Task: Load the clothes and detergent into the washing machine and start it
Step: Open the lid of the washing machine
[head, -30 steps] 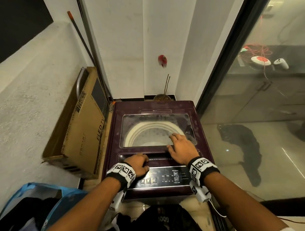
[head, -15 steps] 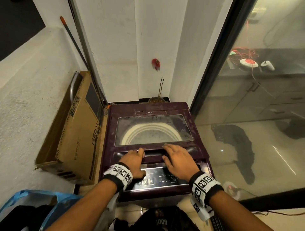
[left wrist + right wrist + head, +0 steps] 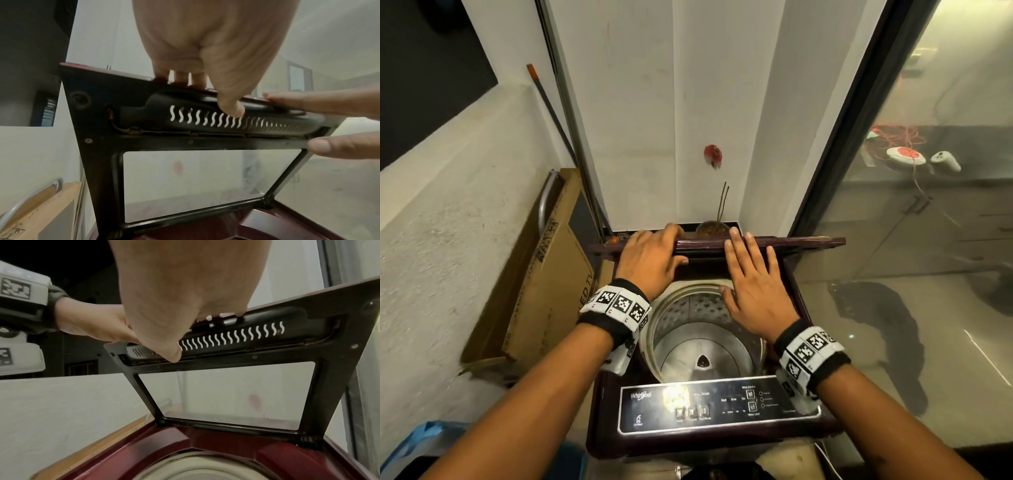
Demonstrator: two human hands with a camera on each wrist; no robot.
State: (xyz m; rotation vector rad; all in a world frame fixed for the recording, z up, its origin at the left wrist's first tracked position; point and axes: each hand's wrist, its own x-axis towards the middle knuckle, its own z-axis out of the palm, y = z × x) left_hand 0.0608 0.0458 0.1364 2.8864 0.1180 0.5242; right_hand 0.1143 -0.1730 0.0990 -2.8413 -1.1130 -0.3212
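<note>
Floor [image 3: 893,325]: carrying the washing machine [image 3: 606,411], standing against the wall.
Left of machine: cardboard box [image 3: 544,294] leaning on edge.
Near corner: blue bag [image 3: 417,442] sitting.

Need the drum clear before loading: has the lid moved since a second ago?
Yes. The lid has swung up and back from flat above the control panel, uncovering the drum.

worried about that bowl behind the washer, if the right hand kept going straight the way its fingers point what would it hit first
Probably the raised lid: the right hand already has its fingertips on the lid's front edge. The bowl sits behind it; depth is unclear.
</note>
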